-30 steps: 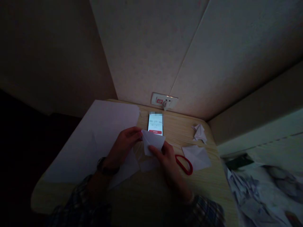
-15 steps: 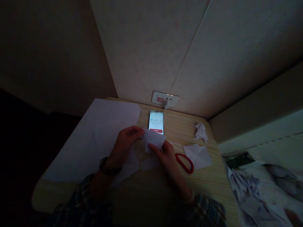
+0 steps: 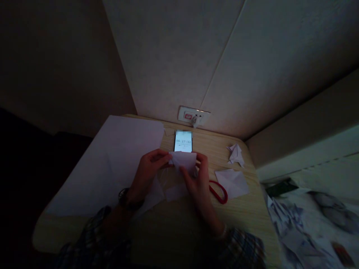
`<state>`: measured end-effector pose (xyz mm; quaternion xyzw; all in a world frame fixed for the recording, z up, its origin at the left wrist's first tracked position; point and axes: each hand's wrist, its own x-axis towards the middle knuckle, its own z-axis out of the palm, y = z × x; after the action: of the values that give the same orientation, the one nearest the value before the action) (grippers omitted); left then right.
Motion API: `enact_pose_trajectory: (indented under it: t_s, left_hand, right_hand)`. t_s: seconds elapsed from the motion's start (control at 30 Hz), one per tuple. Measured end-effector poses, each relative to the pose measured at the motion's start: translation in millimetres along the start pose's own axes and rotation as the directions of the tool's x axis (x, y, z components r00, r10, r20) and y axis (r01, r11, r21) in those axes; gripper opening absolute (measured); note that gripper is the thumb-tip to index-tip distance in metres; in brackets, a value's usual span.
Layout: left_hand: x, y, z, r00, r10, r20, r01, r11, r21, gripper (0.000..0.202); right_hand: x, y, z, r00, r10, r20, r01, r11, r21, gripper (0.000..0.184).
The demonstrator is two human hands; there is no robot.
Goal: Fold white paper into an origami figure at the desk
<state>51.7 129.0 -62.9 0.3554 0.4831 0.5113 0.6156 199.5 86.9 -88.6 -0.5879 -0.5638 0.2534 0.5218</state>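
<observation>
Between my two hands is a small folded piece of white paper [image 3: 185, 160], held up above the table. My left hand [image 3: 149, 167] pinches its left corner between thumb and fingers. On the other side, my right hand [image 3: 198, 175] grips the right part, thumb on the near face and fingers behind. The paper covers the lower part of a lit phone [image 3: 183, 141] showing a running timer. Below my hands lie loose paper pieces [image 3: 176, 192]. Just right of my right hand is a red scissors handle [image 3: 220, 193]; the rest of the scissors is hidden.
Large white sheets [image 3: 112, 160] cover the left of the wooden table [image 3: 252, 220]. A folded paper figure [image 3: 236, 154] and a creased paper square [image 3: 232, 182] lie at right. A wall socket [image 3: 193, 116] holds a plug. Beyond the right edge is a crumpled paper pile [image 3: 300, 231].
The folded paper has turned so its top edge lies more level. My right fingers have moved up behind its right corner. The view has shifted slightly.
</observation>
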Motion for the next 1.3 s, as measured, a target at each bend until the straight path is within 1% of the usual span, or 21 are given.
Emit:
enact_pose_trajectory:
  t_s: [0.07, 0.13, 0.2, 0.3, 0.4, 0.5, 0.63, 0.8, 0.97, 1.13, 1.3]
  left_hand:
    - [-1.7, 0.4, 3.2, 1.0, -0.024, 0.006, 0.024, 1.0, -0.005, 0.031]
    - [-3.1, 0.8, 6.0, 0.999, -0.036, 0.018, 0.036, 0.999, 0.001, 0.033]
    - [-4.3, 0.5, 8.0, 0.998, -0.032, 0.046, 0.031, 0.999, 0.02, 0.033]
    - [-6.1, -1.5, 10.1, 0.994, -0.029, 0.105, 0.024, 0.999, 0.048, 0.032]
    - [-8.1, -3.3, 11.5, 0.986, -0.025, 0.163, 0.017, 0.998, 0.054, 0.031]
    - [-10.1, -3.6, 12.3, 0.978, -0.016, 0.209, 0.003, 0.998, 0.063, 0.028]
    - [-12.1, -3.8, 12.3, 0.968, 0.017, 0.25, -0.035, 0.997, 0.069, 0.02]
    - [-12.6, -4.4, 12.5, 0.953, 0.041, 0.3, -0.071, 0.993, 0.09, 0.023]
    - [-11.0, -5.0, 12.8, 0.956, 0.052, 0.289, -0.084, 0.992, 0.099, 0.032]
    - [-11.0, -7.5, 12.4, 0.966, 0.04, 0.257, -0.063, 0.995, 0.082, 0.034]
    - [-11.1, -7.8, 12.7, 0.966, 0.032, 0.255, -0.054, 0.995, 0.082, 0.035]
  right_hand:
    - [-0.6, -3.1, -1.6, 0.984, -0.16, -0.08, 0.147, 0.979, -0.144, 0.045]
    - [-1.2, -7.5, -3.6, 0.959, -0.266, -0.101, 0.23, 0.933, -0.279, 0.045]
    - [-2.2, -11.4, -5.1, 0.944, -0.321, -0.073, 0.274, 0.89, -0.366, 0.035]
    - [-3.9, -14.3, -5.6, 0.932, -0.362, -0.006, 0.325, 0.845, -0.424, 0.018]
    - [-4.1, -15.1, -5.5, 0.937, -0.348, 0.042, 0.332, 0.844, -0.421, 0.014]
    - [-3.1, -16.1, -5.9, 0.949, -0.31, 0.055, 0.305, 0.863, -0.403, 0.014]
    - [-2.0, -16.5, -6.3, 0.951, -0.307, 0.037, 0.297, 0.872, -0.388, 0.012]
    - [-2.2, -14.0, -5.7, 0.952, -0.305, 0.005, 0.282, 0.874, -0.397, 0.013]
    - [-3.4, -13.5, -4.5, 0.962, -0.274, -0.003, 0.252, 0.887, -0.387, 0.014]
    - [-3.2, -16.5, -3.6, 0.965, -0.259, -0.027, 0.233, 0.904, -0.359, 0.02]
    - [-2.7, -21.8, -6.1, 0.966, -0.258, -0.012, 0.239, 0.914, -0.329, 0.017]
